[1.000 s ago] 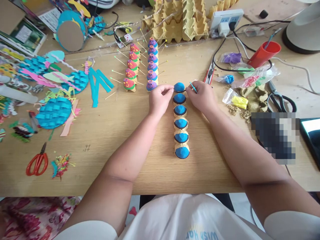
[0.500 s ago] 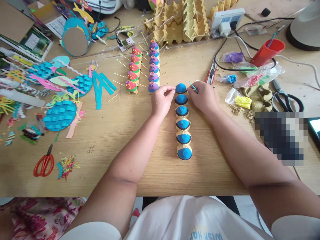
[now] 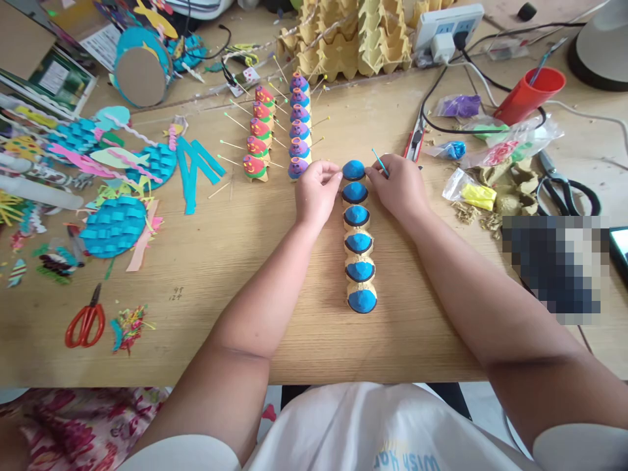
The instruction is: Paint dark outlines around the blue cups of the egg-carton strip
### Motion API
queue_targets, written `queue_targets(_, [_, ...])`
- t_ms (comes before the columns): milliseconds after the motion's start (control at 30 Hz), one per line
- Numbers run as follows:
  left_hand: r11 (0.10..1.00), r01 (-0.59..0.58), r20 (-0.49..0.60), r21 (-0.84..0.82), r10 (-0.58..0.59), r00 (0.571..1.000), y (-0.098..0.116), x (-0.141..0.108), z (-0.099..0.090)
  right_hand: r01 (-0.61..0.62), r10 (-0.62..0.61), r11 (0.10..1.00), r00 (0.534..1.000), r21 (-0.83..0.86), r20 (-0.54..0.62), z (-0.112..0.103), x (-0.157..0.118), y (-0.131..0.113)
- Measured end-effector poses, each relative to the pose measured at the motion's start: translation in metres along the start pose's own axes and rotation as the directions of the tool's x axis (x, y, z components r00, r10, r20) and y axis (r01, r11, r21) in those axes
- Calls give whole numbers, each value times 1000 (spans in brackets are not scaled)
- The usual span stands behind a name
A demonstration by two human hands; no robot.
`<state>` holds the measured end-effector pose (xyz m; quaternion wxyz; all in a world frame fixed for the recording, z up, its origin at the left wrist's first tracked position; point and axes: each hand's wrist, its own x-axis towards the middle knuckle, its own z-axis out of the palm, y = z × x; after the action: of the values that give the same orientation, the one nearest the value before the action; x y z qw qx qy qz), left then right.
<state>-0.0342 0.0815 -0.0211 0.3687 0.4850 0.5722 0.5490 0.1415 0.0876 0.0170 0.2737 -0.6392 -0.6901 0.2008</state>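
Head cam, blue-domed carton strip (image 3: 357, 215), red cup (image 3: 523, 98) w/ stick (image 3: 543, 60)

Carton cups (image 3: 358, 242) blue, dark-edged. Thin stick (image 3: 379, 161) blue. Tumbler (image 3: 526, 100) red. Woven disc (image 3: 112, 226) turquoise. Fabric (image 3: 93, 428) pink, floral.

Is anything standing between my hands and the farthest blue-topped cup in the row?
Nothing visible blocks that cup. Your left hand is right at its left side, and your right hand, holding a thin blue stick, is right at its right side. Actual contact is hard to tell.
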Motion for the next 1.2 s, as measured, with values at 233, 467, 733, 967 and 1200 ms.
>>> queue_targets(233, [1000, 28, -7, 12, -28, 1000, 4, -1, 2, 19, -19, 1000, 1000, 10, 7, 0, -1, -1])
queue_targets(467, [994, -69, 1, 86, 69, 998, -8, 5, 0, 71, -72, 996, 997, 45, 10, 2, 1, 5])
queue_targets(733, [985, -99, 0, 139, 100, 995, -7, 7, 0, 67, -67, 998, 997, 18, 27, 3, 4, 6])
queue_targets(967, [996, -27, 9, 80, 27, 1000, -6, 6, 0, 92, -91, 996, 995, -9, 44, 1, 2, 4])
queue_targets(1200, [998, -37, 42, 50, 35, 999, -8, 4, -1, 99, -99, 995, 993, -1, 69, -3, -1, 5])
